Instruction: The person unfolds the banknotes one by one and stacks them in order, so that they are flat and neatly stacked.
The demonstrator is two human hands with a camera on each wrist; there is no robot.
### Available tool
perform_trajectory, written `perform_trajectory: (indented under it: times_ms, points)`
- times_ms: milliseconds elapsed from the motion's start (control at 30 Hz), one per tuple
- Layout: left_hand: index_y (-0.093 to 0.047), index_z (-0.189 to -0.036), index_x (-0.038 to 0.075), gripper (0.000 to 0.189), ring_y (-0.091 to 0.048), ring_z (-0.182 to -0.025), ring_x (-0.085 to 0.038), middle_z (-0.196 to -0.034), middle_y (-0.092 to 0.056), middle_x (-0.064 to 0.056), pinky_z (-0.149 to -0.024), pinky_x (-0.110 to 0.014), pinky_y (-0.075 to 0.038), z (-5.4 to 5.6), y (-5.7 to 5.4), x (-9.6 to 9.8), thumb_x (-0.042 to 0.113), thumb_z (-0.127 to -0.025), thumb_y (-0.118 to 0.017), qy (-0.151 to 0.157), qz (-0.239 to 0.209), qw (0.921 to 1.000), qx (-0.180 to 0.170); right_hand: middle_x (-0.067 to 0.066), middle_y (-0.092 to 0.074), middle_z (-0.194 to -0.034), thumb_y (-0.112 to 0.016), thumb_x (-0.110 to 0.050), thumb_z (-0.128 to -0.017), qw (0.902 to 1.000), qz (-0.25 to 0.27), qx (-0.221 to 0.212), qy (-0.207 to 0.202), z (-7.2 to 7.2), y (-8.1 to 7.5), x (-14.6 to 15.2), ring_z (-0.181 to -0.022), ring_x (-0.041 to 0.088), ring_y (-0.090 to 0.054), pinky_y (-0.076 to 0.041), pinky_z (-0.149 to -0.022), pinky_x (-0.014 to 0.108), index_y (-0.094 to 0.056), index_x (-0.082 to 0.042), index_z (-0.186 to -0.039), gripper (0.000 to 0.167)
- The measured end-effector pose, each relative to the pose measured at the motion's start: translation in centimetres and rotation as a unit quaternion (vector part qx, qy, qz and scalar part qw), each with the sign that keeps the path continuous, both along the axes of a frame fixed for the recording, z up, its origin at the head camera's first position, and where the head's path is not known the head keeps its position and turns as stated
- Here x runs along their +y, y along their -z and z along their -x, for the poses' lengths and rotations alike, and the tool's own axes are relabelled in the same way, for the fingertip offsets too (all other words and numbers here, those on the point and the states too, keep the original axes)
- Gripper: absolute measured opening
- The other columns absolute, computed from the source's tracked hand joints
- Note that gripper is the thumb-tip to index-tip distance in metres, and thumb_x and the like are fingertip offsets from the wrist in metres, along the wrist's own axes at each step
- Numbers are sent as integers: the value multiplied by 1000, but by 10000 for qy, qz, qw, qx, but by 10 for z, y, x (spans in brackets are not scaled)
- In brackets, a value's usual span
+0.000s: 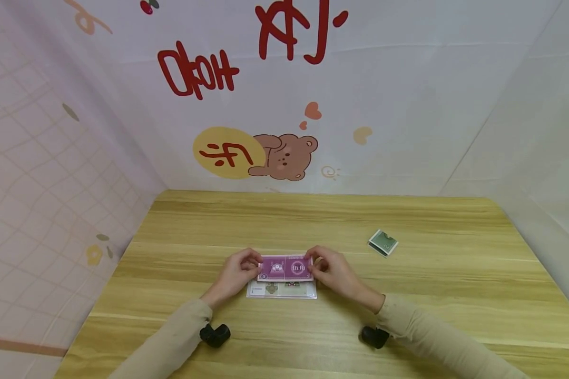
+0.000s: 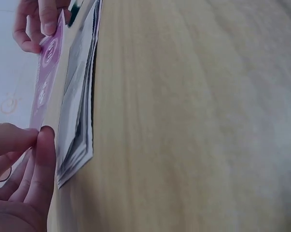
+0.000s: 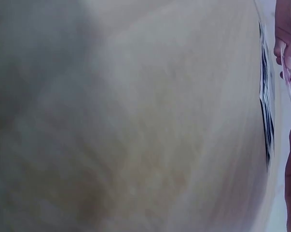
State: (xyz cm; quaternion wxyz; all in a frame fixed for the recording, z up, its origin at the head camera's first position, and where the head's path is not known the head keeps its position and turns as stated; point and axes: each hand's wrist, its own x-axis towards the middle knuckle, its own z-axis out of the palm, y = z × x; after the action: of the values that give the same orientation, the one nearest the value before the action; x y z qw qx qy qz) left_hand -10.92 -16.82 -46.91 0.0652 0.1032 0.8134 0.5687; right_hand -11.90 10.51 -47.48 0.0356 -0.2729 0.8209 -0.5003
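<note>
Between the two hands a purple banknote [image 1: 285, 268] is stretched flat. My left hand [image 1: 239, 270] pinches its left end between thumb and fingers, and my right hand [image 1: 335, 272] pinches the right end the same way. Below it on the table lies a stack of pale banknotes [image 1: 281, 290], partly hidden by the purple one in the head view. From the left wrist view the stack [image 2: 77, 106] shows several layers with slightly lifted edges, and the purple banknote [image 2: 48, 72] is held above it.
A small folded green banknote [image 1: 383, 242] lies farther back on the wooden table [image 1: 208, 221], to the right of the hands. Behind the table stands a white backdrop [image 1: 398, 84] with red characters and a cartoon bear.
</note>
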Motion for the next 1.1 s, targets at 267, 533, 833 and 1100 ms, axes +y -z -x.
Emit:
perform_trajectory:
  times_ms: [267,533,833,1100]
  points:
    - [-63,-99,-4,21,-66,-74,-23,-95,-64,-14,-65,-23,-52,-9,-1,-8,-14,-81,-64,242,276,9992,-128,6,-56,-92,-70,7,-80,9988,-385,302,19,-7,2,-6,-68,8,-55,-51,-58,24,-63,-4,-105,28]
    - [-64,-97,-2,19,-62,-69,-16,-93,-65,-13,-60,-22,-48,-13,1,-12,-12,-80,-66,289,445,9986,-65,4,-53,-90,-71,4,-81,9964,-817,211,-11,-10,3,-11,-67,7,-51,-48,-55,23,-63,-4,-104,25]
    - [-65,-96,-2,18,-60,-69,-13,-94,-65,-12,-59,-21,-47,-13,1,-11,-10,-80,-65,338,761,9965,34,5,-53,-88,-71,3,-81,9944,-1019,264,2,-11,5,-15,-64,6,-50,-47,-51,21,-63,-1,-101,22]
    - [-66,-97,0,18,-59,-70,-13,-93,-66,-9,-60,-22,-48,-11,1,-13,-8,-80,-66,485,958,9940,207,4,-51,-84,-74,2,-78,9920,-1250,148,94,-12,1,-19,-64,7,-51,-46,-51,22,-62,-2,-97,23]
